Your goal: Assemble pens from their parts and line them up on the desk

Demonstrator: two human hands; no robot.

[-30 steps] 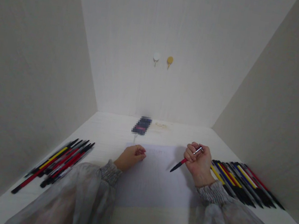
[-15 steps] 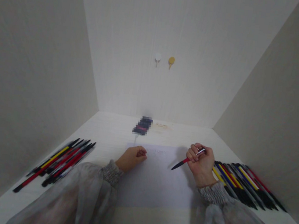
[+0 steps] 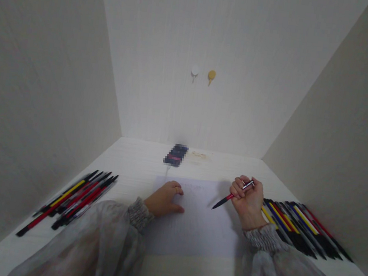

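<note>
In my right hand [image 3: 246, 200] is a red and black pen [image 3: 223, 201], its dark tip pointing down and left above the paper. The fingers are curled round it, palm turned up, and its shiny end shows by the thumb. My left hand [image 3: 165, 199] is over the left side of the white sheet of paper [image 3: 190, 239]; thumb and fingers are apart with nothing between them. Whether it touches the sheet I cannot tell. Faint marks show near the sheet's top edge.
Several pens [image 3: 75, 200] lie in a slanted group on the left, and a row of several more pens [image 3: 301, 230] lies on the right. A pixelated dark object [image 3: 176, 155] with a cable is at the back. Two hooks, white [image 3: 194, 72] and yellow [image 3: 211, 75], are on the back wall.
My left hand has opened, its thumb moving away from the fingers, and shifted slightly right. My right hand with the pen has barely moved.
</note>
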